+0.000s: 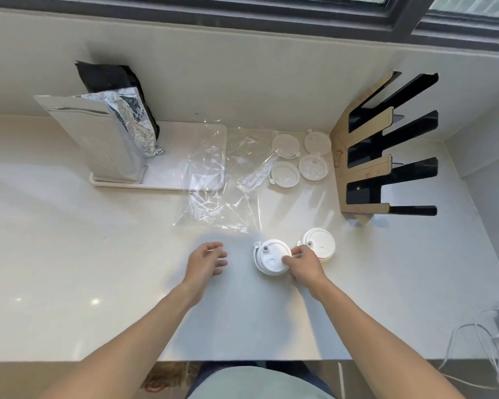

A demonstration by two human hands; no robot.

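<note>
A stack of white cup lids (270,256) stands on the white counter (69,254) near the front. My right hand (303,266) pinches the right rim of its top lid with thumb and fingers. A second stack of white lids (320,244) stands just to the right, behind my right hand. My left hand (206,262) hovers to the left of the first stack, fingers loosely spread and holding nothing. Several single lids (298,156) lie flat farther back.
Crumpled clear plastic wrap (222,180) lies mid-counter, partly over a white tray (182,171). A silver foil bag (104,136) and a black bag (113,82) stand on the tray at left. A cardboard-and-black slotted rack (386,145) stands at right. White cables (487,335) hang at the right edge.
</note>
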